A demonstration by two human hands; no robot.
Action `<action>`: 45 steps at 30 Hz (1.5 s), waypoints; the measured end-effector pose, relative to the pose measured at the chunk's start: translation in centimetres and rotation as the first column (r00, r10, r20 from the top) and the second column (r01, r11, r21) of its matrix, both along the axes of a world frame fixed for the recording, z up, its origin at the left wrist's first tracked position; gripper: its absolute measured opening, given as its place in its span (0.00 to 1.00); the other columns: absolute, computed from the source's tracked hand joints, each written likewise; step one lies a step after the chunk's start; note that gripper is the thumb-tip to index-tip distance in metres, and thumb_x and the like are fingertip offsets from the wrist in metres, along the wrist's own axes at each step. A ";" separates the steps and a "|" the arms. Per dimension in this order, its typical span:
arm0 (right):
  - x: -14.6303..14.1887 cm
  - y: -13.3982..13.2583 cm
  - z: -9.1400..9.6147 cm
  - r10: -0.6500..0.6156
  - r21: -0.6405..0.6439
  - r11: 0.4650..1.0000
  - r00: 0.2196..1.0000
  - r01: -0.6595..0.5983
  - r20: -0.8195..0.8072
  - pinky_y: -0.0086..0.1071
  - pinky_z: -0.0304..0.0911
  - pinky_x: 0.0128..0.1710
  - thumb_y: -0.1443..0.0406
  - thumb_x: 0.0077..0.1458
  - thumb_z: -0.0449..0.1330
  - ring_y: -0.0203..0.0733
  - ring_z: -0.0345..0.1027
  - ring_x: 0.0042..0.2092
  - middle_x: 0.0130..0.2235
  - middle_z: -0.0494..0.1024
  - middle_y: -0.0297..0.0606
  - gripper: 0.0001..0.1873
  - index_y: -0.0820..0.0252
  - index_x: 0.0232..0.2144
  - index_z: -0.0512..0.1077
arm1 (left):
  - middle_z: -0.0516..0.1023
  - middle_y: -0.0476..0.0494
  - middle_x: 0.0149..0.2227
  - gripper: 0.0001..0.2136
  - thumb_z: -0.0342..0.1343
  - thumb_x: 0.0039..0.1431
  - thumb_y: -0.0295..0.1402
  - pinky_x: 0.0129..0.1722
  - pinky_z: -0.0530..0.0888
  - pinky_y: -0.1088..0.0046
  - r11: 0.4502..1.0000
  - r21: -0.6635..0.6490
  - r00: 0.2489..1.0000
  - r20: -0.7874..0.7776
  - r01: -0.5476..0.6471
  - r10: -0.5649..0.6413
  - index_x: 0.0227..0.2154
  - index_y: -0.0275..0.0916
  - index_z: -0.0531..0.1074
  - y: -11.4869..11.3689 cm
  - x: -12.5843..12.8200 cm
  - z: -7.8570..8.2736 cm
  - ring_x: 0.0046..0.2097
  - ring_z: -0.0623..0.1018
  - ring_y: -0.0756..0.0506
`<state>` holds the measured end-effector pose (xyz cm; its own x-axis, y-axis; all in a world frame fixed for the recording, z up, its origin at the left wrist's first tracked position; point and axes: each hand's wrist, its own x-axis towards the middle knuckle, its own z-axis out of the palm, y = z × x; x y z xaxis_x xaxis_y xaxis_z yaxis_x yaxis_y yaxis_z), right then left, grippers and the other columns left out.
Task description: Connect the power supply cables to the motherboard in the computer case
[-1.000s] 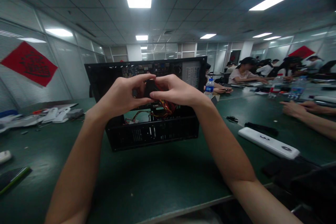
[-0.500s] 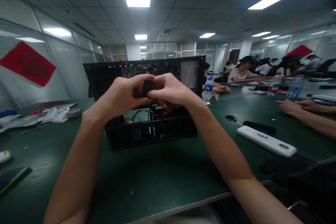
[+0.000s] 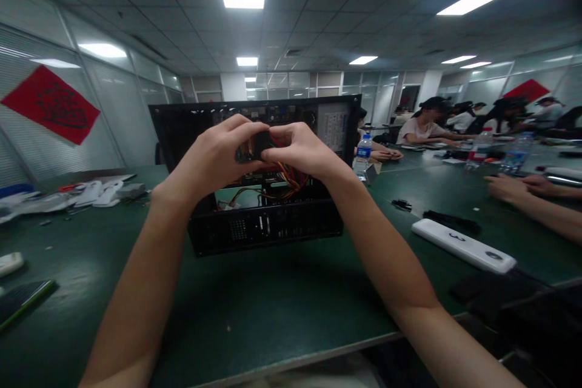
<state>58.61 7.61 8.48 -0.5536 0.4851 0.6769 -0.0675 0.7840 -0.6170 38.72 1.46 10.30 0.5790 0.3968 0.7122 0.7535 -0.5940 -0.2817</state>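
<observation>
An open black computer case [image 3: 268, 224] stands on the green table, its inside facing me. In front of the opening, both hands close on a small black block-like part [image 3: 260, 144], whose exact kind I cannot make out. My left hand [image 3: 220, 148] curls its fingers and thumb round the left side. My right hand [image 3: 302, 148] pinches it from the right. Orange, red, yellow and black wires [image 3: 291, 180] hang just below my right hand. A white plug [image 3: 228, 205] shows low inside the case. Much of the circuit board lies hidden behind my hands.
A white power strip [image 3: 464, 245] and black cable bundles [image 3: 451, 222] lie to the right. A water bottle [image 3: 362, 156] stands beside the case. White scraps [image 3: 97, 194] lie left, with a green-edged phone-like object [image 3: 27, 302] nearer. Another person's hands [image 3: 513, 188] rest at right.
My left wrist has lifted slightly, and the black part tilts differently between my fingers. Both hands keep their hold. The whole view has shifted a little.
</observation>
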 end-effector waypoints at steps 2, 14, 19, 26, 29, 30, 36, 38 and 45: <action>0.0 0.2 -0.1 -0.001 -0.002 1.000 1.000 0.001 -0.013 0.31 0.62 0.36 0.67 0.46 0.64 0.38 0.67 0.37 0.32 0.75 0.34 0.10 0.65 0.34 0.77 | 0.76 0.36 0.57 0.23 0.63 0.61 0.39 0.53 0.78 0.58 1.000 0.021 1.000 0.004 0.000 0.000 0.58 0.41 0.74 0.1 0.2 -0.2 0.55 0.78 0.37; -0.4 0.6 -0.3 0.026 0.031 0.999 1.000 -0.025 -0.014 0.33 0.67 0.40 0.66 0.46 0.64 0.41 0.71 0.40 0.37 0.79 0.37 0.14 0.65 0.38 0.79 | 0.75 0.34 0.59 0.22 0.63 0.60 0.37 0.55 0.77 0.55 0.991 0.085 0.993 -0.050 -0.100 0.105 0.57 0.40 0.73 0.4 0.2 -0.3 0.58 0.76 0.34; -0.8 1.0 -0.6 0.022 0.067 0.998 1.000 -0.021 -0.021 0.34 0.71 0.43 0.68 0.47 0.64 0.42 0.73 0.43 0.44 0.80 0.41 0.27 0.65 0.52 0.77 | 0.76 0.34 0.57 0.22 0.64 0.60 0.40 0.54 0.77 0.55 0.993 0.069 0.993 -0.055 -0.097 0.101 0.56 0.41 0.74 0.5 0.2 -0.3 0.57 0.76 0.33; 0.8 1.8 -0.8 -0.046 0.337 0.941 0.995 0.011 0.094 0.37 0.74 0.44 0.66 0.63 0.58 0.41 0.74 0.42 0.42 0.80 0.41 0.30 0.68 0.66 0.64 | 0.76 0.37 0.58 0.23 0.64 0.61 0.43 0.56 0.77 0.55 0.997 0.027 0.994 -0.077 -0.074 0.075 0.56 0.41 0.73 1.0 -0.7 -0.4 0.58 0.76 0.35; 1.4 2.7 -1.2 -0.196 0.553 0.823 0.978 0.126 0.068 0.42 0.73 0.53 0.70 0.69 0.51 0.43 0.74 0.50 0.49 0.80 0.43 0.26 0.64 0.67 0.64 | 0.75 0.37 0.59 0.26 0.65 0.60 0.46 0.57 0.76 0.55 0.998 -0.002 0.997 -0.055 -0.061 0.061 0.58 0.41 0.73 1.6 -1.4 -0.4 0.59 0.76 0.35; 1.5 3.2 -1.5 -0.265 0.624 0.760 0.963 0.182 0.042 0.44 0.72 0.57 0.71 0.69 0.50 0.45 0.73 0.55 0.54 0.78 0.45 0.27 0.62 0.67 0.64 | 0.75 0.37 0.59 0.27 0.66 0.60 0.47 0.58 0.76 0.55 0.999 -0.013 0.998 -0.042 -0.052 0.051 0.58 0.41 0.73 1.8 -1.6 -0.4 0.59 0.76 0.35; 1.1 6.3 -4.0 -0.487 0.854 0.392 0.865 0.342 -0.123 0.54 0.65 0.67 0.68 0.71 0.52 0.53 0.60 0.68 0.70 0.62 0.44 0.27 0.48 0.69 0.64 | 0.77 0.37 0.56 0.28 0.67 0.59 0.48 0.56 0.76 0.57 0.995 -0.083 0.998 0.032 0.048 -0.045 0.57 0.39 0.74 3.7 -2.4 -0.9 0.56 0.78 0.37; 1.1 7.1 -4.7 -0.479 0.881 0.353 0.870 0.316 -0.120 0.54 0.65 0.67 0.67 0.73 0.51 0.51 0.62 0.67 0.68 0.66 0.45 0.24 0.51 0.67 0.67 | 0.77 0.37 0.55 0.27 0.67 0.59 0.47 0.55 0.77 0.57 0.991 -0.114 0.998 0.031 0.065 -0.062 0.56 0.38 0.74 4.4 -2.4 -1.3 0.54 0.78 0.38; 0.5 8.6 -5.4 -0.497 0.889 0.370 0.866 0.269 -0.055 0.49 0.69 0.63 0.70 0.73 0.48 0.50 0.66 0.64 0.62 0.72 0.51 0.19 0.64 0.59 0.73 | 0.76 0.34 0.59 0.26 0.68 0.58 0.38 0.60 0.75 0.54 0.989 -0.144 0.999 0.030 0.032 -0.028 0.58 0.36 0.74 7.4 -2.6 -3.0 0.60 0.77 0.34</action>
<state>59.15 16.19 3.08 -0.6342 -0.0771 0.7693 0.4125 0.8078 0.4210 36.15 8.85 7.34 0.5731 0.4795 0.6645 0.7410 -0.6495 -0.1704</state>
